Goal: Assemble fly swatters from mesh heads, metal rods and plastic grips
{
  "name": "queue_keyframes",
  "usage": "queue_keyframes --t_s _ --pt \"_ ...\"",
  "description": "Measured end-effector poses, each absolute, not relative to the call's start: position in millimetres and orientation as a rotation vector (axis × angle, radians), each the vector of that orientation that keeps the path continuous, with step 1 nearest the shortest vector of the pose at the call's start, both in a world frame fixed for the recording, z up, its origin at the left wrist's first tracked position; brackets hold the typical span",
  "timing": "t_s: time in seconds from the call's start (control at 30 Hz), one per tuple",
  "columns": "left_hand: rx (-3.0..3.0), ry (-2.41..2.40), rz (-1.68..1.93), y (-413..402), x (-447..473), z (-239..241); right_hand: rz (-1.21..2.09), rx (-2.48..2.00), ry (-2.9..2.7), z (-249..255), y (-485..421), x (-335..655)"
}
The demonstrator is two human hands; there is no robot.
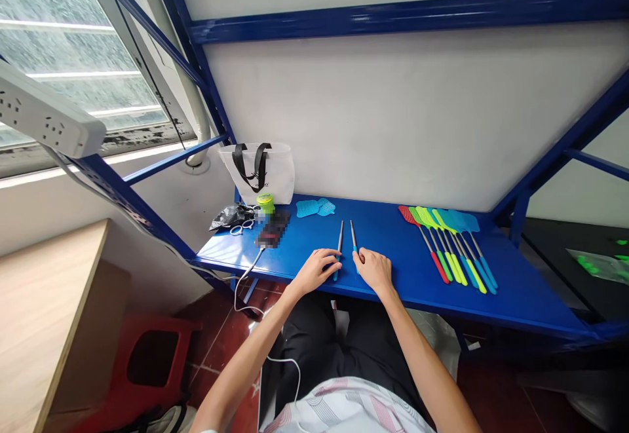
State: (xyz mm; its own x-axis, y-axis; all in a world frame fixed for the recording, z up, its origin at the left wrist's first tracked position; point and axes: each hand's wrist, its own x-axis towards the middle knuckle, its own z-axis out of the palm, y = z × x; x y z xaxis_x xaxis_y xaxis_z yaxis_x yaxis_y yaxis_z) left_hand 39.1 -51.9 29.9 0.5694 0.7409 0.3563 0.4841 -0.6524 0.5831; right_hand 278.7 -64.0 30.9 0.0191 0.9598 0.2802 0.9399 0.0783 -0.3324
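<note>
My left hand [317, 270] is at the blue table's front edge, its thumb and fingers closed around a metal fly swatter handle [340, 238] with a blue grip. Beside it, my right hand [376, 269] is closed on a second handle [352, 226] of the same kind, partly hidden by the fingers. Both rods point away from me, a small gap apart, with no heads on their far ends. Two loose blue swatter heads, one flat [307, 207] and one next to it [325, 207], lie farther back on the table.
A row of red, green, yellow and blue fly swatters [449, 246] lies on the right of the table [388, 223]. At the left are a white bag [280, 174], a green tub [265, 203], scissors [242, 226] and a blurred dark device with a white cable [253, 264].
</note>
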Motion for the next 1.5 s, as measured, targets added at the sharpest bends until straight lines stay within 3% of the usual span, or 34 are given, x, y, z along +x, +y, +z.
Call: queue_keyframes --t_s 0.4,0.7,1.07,1.5 --pt "2.437 1.221 0.832 -29.5 5.1 21.9 0.367 -1.667 -2.013 30.6 -50.0 314.0" --pt "2.503 1.403 0.832 -24.6 -1.4 12.1 0.105 -1.624 -2.027 24.6 -55.3 308.4" --pt "2.427 1.346 0.798 -27.2 0.7 20.7 0.227 -1.596 -2.014 27.6 -54.6 313.4" --pt "2.446 1.112 0.565 -42.3 14.3 27.8 0.052 -1.456 -1.330 23.4 -59.8 318.2"
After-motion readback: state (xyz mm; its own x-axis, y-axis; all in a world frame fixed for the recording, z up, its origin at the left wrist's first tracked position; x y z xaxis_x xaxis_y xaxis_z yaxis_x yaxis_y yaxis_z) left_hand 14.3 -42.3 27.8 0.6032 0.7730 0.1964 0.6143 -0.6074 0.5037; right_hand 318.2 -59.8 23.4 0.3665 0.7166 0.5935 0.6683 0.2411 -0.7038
